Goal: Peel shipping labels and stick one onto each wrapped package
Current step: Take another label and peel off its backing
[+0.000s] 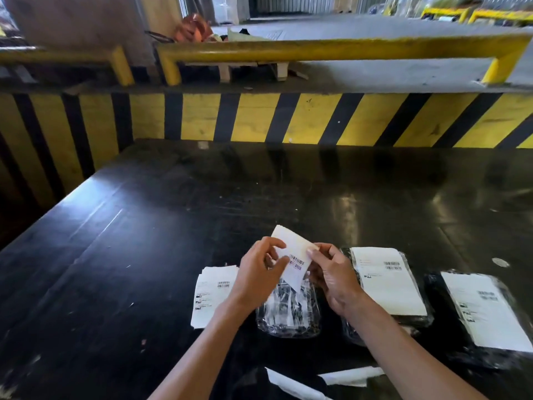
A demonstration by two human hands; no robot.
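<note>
My left hand (259, 277) and my right hand (331, 274) both pinch a white shipping label (294, 256) with a barcode, held tilted above a clear-wrapped package (288, 313) that has no label on it. A stack of labels (212, 295) lies on the black table just left of my left hand. Two wrapped dark packages lie to the right, each with a white label on top: one (386, 284) beside my right hand and one (484, 310) at the far right.
The black table (144, 241) stretches far ahead to a yellow-and-black striped wall (259, 116). Two peeled white backing strips (349, 376) lie near the table's front edge. A yellow rail (317, 49) runs above the wall.
</note>
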